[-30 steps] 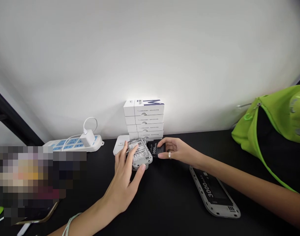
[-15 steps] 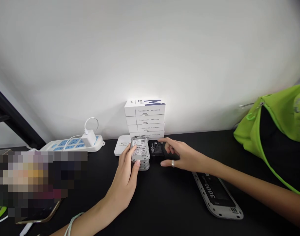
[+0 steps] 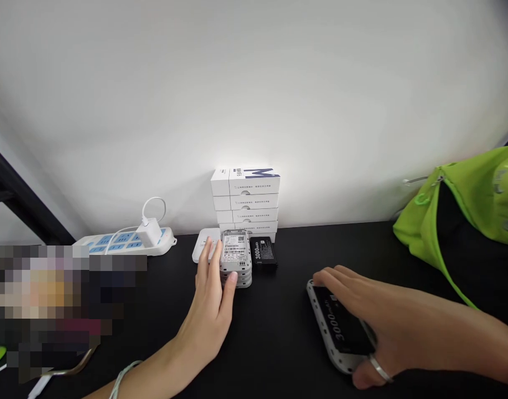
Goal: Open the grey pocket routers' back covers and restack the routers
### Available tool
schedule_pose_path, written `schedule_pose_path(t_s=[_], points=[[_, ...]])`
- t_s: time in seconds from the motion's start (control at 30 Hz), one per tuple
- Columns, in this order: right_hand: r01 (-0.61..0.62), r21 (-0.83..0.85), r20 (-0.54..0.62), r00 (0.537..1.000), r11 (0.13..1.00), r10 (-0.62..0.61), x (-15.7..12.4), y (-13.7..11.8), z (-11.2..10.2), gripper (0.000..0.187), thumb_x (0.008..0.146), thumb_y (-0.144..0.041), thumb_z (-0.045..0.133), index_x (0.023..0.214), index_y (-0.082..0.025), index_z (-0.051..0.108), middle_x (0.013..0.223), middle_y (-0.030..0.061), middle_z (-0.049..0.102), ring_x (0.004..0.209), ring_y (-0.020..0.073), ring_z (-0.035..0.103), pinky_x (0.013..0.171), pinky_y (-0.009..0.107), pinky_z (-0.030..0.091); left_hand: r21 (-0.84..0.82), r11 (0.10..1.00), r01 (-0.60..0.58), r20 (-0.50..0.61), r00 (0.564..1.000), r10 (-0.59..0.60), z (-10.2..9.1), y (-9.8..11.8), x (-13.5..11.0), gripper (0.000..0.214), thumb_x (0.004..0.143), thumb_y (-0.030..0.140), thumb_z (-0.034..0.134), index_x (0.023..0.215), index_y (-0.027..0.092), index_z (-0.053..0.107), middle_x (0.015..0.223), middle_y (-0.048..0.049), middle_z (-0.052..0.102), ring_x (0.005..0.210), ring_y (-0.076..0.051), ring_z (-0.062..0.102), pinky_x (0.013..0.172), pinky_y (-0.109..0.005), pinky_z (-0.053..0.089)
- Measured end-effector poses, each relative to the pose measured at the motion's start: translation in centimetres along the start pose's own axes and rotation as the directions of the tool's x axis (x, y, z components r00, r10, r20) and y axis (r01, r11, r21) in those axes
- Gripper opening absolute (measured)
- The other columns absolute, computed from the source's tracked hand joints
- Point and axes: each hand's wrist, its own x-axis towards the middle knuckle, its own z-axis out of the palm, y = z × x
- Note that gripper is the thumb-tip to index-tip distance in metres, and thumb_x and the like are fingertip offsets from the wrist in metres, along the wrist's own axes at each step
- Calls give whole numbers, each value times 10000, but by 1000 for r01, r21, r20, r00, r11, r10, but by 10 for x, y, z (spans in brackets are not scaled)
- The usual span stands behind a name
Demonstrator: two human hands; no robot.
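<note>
Head view, looking down on a black bench [image 3: 279, 338] against a white wall: the left hand [image 3: 208, 310] stands at about 12 o'clock from the wearer, its fingers and thumb narrowed around a stack of grey-framed pocket devices [image 3: 235, 257], whose top face shows a barcode label. The right hand [image 3: 374, 327] lies at about 2 o'clock, spread wide over a single grey-framed device [image 3: 339, 327] with a black 3000 mAh battery seated in it; it appears to clasp the device, with fingers over the far edge and a ringed finger at the near edge. That device's long axis runs slantwise, its far end toward 12 o'clock and its near end toward 3 o'clock, while the stack's long axis points straight at the wall. Both should handle as light, stiff and rather slick plastic, best taken by the long edges, with care at the stack, which could slide apart. A loose black 3000 mAh battery [image 3: 263, 252] lies just right of the stack, in front of a pile of white boxes [image 3: 244, 199]. A white power strip [image 3: 125, 244] sits at 10 o'clock, and a lime-green bag [image 3: 457, 210] at 2 o'clock.
</note>
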Motion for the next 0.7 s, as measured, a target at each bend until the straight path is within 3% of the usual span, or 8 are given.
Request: schedule_pose_path(t_s=[0.07, 0.13, 0.2, 0.23, 0.33, 0.53, 0.6, 0.7], points=[[114, -12, -58, 992, 993, -114, 5, -14, -1, 1048, 526, -420, 849, 1421, -87, 418, 1453, 234, 430, 1352, 464, 356, 1074, 553, 386, 50, 983, -179, 3, 984, 179, -3, 6, -8, 560, 1011, 313, 387, 1502, 362, 122, 1601, -57, 67, 1471, -313, 126, 1146, -569, 278], [252, -21, -118, 960, 967, -253, 11, -27, 5, 975, 500, -403, 871, 1338, -81, 490, 1316, 207, 534, 1262, 430, 455, 1053, 529, 405, -9, 935, -354, 177, 920, 350, 0, 9, -17, 684, 931, 402, 551, 1493, 325, 169, 1538, -119, 217, 1414, -341, 268, 1116, -546, 344], [363, -4, -169, 918, 932, -359, 17, -36, 16, 884, 509, -396, 873, 1268, -103, 528, 1204, 162, 573, 1163, 386, 513, 1019, 514, 426, -116, 898, -425, 294, 849, 439, 9, 7, -27, 1003, 768, 562, 703, 1517, 281, 98, 1470, -183, 315, 1312, -393, 399, 1033, -560, 432], [400, 14, -196, 900, 916, -390, 21, -40, 23, 835, 517, -394, 872, 1232, -118, 540, 1166, 144, 576, 1126, 369, 523, 1002, 509, 434, -145, 889, -435, 314, 831, 458, 14, 5, -30, 1087, 725, 595, 726, 1524, 281, 59, 1444, -192, 354, 1277, -405, 433, 1008, -572, 444], [436, 123, -288, 875, 892, -388, 27, -50, 37, 690, 550, -419, 871, 1104, -157, 555, 1091, 105, 560, 1061, 329, 515, 968, 487, 446, -187, 909, -372, 350, 839, 416, 28, -2, -38, 1185, 666, 612, 757, 1528, 289, 11, 1387, -186, 428, 1201, -399, 500, 952, -561, 484], [275, 526, -292, 947, 805, -133, 23, -62, 25, 405, 749, -464, 746, 925, -225, 470, 1024, 21, 475, 951, 201, 489, 847, 361, 496, -268, 937, -225, 412, 852, 323, 22, -1, -39, 1090, 714, 723, 633, 1522, 338, 12, 1412, -167, 389, 1235, -424, 473, 934, -619, 476], [287, 561, -298, 945, 776, -133, 20, -65, 23, 400, 733, -445, 762, 845, -233, 441, 1032, 17, 461, 965, 198, 472, 857, 353, 486, -274, 933, -233, 410, 849, 333, 17, 3, -38, 1018, 766, 719, 588, 1522, 355, 13, 1434, -156, 377, 1284, -431, 423, 971, -648, 434], [364, 458, -387, 903, 811, -187, 16, -69, 24, 492, 619, -318, 840, 771, -233, 379, 1048, 33, 454, 982, 226, 449, 907, 399, 446, -256, 925, -281, 369, 856, 363, 11, 8, -36, 976, 808, 616, 617, 1521, 363, 1, 1469, -136, 352, 1339, -428, 350, 1013, -669, 386]])
